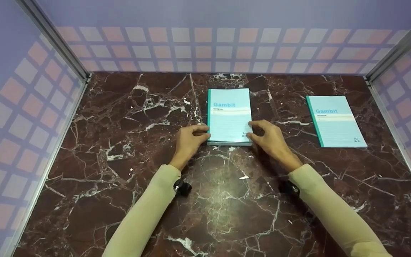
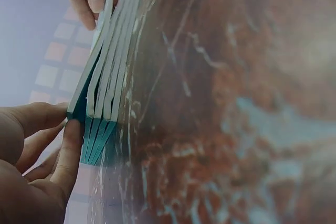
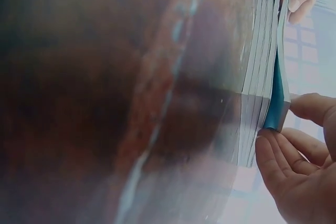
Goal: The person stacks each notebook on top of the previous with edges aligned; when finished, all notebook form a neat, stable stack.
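Observation:
A light-blue "Gambit" notebook with a green spine lies on top of a stack of several like notebooks. My left hand pinches the top notebook's spine side near its front corner, thumb and fingers on either face. At the opposite edge, my right hand pinches it the same way. Both wrist views show this notebook lifted at the near end, a wedge-shaped gap between it and those beneath. The lower notebooks stay flat on the table.
Another Gambit notebook lies by itself on the right of the dark red marbled table. Low panels with a pink and white square pattern enclose the table at the back, left and right.

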Demonstrator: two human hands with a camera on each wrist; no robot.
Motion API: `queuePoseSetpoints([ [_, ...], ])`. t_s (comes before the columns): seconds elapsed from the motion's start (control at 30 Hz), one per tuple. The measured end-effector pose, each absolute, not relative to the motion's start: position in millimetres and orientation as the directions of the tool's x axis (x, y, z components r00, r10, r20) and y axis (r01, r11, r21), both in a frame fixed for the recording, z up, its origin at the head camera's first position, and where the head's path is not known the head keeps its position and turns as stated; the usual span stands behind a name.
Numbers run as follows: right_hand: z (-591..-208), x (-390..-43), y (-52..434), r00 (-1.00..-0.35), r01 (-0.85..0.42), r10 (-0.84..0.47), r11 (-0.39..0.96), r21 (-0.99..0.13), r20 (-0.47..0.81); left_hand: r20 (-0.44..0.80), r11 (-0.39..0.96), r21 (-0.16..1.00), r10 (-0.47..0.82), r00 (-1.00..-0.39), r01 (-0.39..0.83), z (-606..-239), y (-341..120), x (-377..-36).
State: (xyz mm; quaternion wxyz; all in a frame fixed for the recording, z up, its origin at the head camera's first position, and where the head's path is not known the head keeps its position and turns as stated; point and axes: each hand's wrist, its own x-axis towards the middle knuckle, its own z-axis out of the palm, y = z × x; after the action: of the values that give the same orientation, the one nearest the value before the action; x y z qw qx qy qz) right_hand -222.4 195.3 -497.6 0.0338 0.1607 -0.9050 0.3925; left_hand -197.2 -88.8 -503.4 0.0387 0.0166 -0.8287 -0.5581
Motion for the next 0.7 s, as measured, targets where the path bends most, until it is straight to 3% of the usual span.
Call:
queuePoseSetpoints([
  [0.4, -499, -220, 197, -0.931, -0.361, -0.297, 0.662, -0.657, 0.212, 0.087, 0.493, 0.869, -0.069, -0.994, 0.042, -508, -90, -197],
  [0.7, -501, -217, 206, -0.917, -0.381, -0.361, 0.67, -0.637, 0.169, 0.132, 0.528, 0.833, 0.107, -0.985, 0.169, -508, -96, -192],
])
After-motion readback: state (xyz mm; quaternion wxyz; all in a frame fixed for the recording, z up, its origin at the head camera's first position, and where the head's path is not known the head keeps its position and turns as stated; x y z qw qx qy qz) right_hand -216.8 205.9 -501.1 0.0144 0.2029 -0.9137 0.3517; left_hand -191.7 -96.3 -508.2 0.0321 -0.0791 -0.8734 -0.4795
